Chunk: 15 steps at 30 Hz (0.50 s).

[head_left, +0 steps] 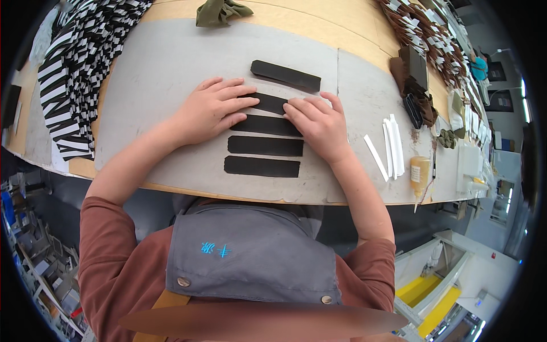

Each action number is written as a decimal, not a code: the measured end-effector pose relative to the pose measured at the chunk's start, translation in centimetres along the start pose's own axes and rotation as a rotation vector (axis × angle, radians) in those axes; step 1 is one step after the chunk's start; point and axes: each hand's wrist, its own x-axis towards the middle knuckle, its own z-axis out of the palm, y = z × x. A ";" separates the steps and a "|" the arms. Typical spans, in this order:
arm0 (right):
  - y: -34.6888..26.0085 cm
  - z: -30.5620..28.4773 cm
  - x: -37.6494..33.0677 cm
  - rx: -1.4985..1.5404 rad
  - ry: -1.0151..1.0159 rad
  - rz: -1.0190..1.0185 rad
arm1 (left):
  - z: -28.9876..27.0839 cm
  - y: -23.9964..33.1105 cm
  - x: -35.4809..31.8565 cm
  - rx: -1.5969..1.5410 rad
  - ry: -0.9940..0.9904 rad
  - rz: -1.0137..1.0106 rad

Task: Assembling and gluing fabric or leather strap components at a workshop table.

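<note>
I see my left hand and right hand flat, fingers together, on opposite ends of a black strip lying crosswise.

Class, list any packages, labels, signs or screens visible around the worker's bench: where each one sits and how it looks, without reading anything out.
Striped labels: heaped at the bench's left end, black and white strips.
Tagged bundles: piled along the far right edge, brown with small white tags.
Bottle: near right edge, small, amber, with a nozzle.
Wall frames: far right, dark rectangles; cannot tell if they are signs or screens.
</note>
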 end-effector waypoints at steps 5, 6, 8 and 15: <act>2.5 -0.2 1.1 0.054 0.024 0.319 | -0.2 1.2 -0.4 0.178 -0.015 -0.032; 3.3 0.1 1.0 0.045 0.019 0.325 | -0.3 1.5 -0.5 0.170 -0.012 -0.023; 4.4 1.0 0.8 0.030 -0.035 0.204 | -0.3 2.0 -0.8 0.214 -0.025 -0.038; 4.7 2.4 0.4 -0.068 0.008 0.075 | -0.7 2.0 -0.7 0.168 -0.012 -0.047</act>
